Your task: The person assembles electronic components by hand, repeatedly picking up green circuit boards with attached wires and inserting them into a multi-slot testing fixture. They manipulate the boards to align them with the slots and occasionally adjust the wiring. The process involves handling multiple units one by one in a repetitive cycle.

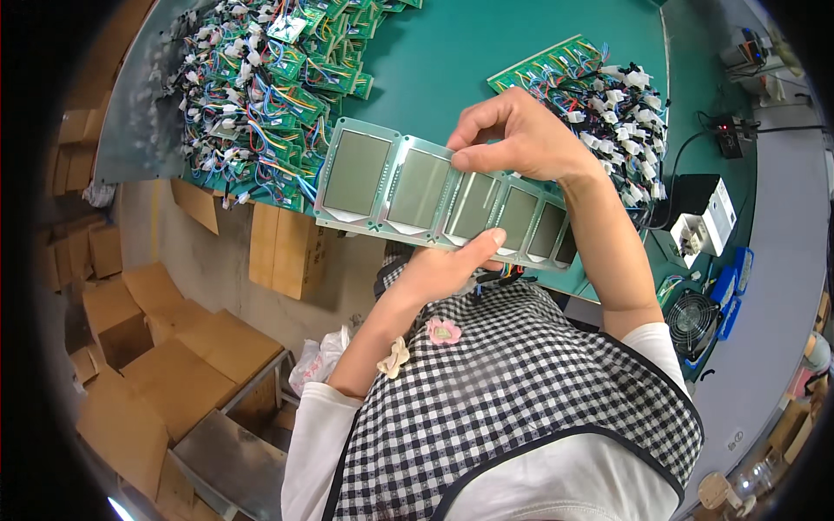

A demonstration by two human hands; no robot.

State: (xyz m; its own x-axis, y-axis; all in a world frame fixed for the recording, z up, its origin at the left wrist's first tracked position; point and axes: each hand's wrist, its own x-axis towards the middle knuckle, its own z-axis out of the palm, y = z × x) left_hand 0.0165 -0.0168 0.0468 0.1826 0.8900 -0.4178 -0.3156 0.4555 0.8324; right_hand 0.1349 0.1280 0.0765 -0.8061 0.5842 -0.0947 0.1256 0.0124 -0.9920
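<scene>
While gripped at both long edges, a strip of grey display panels [434,195] held level above the near edge of the green table [486,43], fanned out in a row of about six, largest at the left. Left hand [452,260] underneath, thumb pressed up against the lower edge near the middle of the strip, closed on it. Right hand [521,139] over the top edge, fingers curled and pinching the upper rim between thumb and forefinger. Behind the strip to the left, a heap of green circuit boards [269,78] tangled with coloured wires and white plugs. To the right, another pile of wired boards [608,87], just beside the right wrist. Farther right on the table, a white box-shaped device [708,213] and a small black fan [692,319]. Below left, on the floor, flattened cardboard boxes [156,347]. Checked apron [521,391] at bottom centre.
</scene>
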